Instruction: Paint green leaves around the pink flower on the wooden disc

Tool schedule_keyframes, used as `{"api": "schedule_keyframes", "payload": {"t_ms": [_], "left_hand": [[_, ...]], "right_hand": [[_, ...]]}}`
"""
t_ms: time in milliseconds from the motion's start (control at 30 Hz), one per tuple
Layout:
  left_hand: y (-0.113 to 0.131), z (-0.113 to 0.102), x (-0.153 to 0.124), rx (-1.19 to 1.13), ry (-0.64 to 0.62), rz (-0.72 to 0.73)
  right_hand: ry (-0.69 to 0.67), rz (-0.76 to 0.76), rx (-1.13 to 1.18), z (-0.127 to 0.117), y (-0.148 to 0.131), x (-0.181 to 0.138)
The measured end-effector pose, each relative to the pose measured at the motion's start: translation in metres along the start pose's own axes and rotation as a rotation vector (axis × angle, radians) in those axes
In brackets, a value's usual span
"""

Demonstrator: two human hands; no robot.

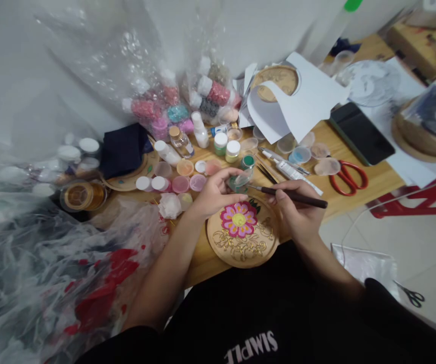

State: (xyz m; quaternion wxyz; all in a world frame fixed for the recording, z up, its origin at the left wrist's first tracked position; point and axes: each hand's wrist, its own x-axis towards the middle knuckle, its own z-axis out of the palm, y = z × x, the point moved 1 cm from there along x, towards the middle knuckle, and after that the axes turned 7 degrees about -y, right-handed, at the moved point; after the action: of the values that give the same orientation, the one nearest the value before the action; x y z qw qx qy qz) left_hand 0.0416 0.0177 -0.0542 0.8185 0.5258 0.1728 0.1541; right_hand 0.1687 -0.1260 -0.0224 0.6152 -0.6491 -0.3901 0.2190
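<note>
My left hand [220, 192] is curled around a small clear plastic cup [242, 179], tilted, with some green in it. In my right hand [301, 210] is a slim tool with a dark handle [297, 197], gripped like a pen, its thin metal tip pointing left at the cup. Below both hands lies a round wooden plaque [246, 250] at the table's front edge. It carries a pink and magenta flower [238, 220] with a yellow centre, dark green leaves and gold outlined scrolls. An open pot of green paint [248, 162] stands just behind the cup.
Paint jars [220, 143], lidded cups [180, 184] and bottles [180, 139] crowd the table's back. To the right are red-handled scissors [349, 178], a phone [361, 132] and paper sheets [297, 106]. Plastic bags [70, 263] fill the left; a wire spool [81, 195] stands behind.
</note>
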Motion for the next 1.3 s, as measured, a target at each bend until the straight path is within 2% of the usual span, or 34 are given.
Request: {"api": "schedule_keyframes", "payload": {"t_ms": [400, 667, 1033, 1300], "left_hand": [[-0.001, 0.0, 0.001, 0.005, -0.056, 0.047], [0.001, 0.0, 0.0, -0.016, -0.014, 0.013], [0.0, 0.002, 0.001, -0.008, -0.048, 0.029], [-0.001, 0.0, 0.0, -0.009, -0.025, 0.012]], "right_hand": [[0.082, 0.029, 0.176, 0.002, 0.006, 0.005], [0.02, 0.026, 0.02, 0.0, 0.004, -0.001], [0.113, 0.065, 0.335, 0.001, 0.007, 0.008], [0.126, 0.154, 0.409, -0.004, 0.005, 0.012]]}}
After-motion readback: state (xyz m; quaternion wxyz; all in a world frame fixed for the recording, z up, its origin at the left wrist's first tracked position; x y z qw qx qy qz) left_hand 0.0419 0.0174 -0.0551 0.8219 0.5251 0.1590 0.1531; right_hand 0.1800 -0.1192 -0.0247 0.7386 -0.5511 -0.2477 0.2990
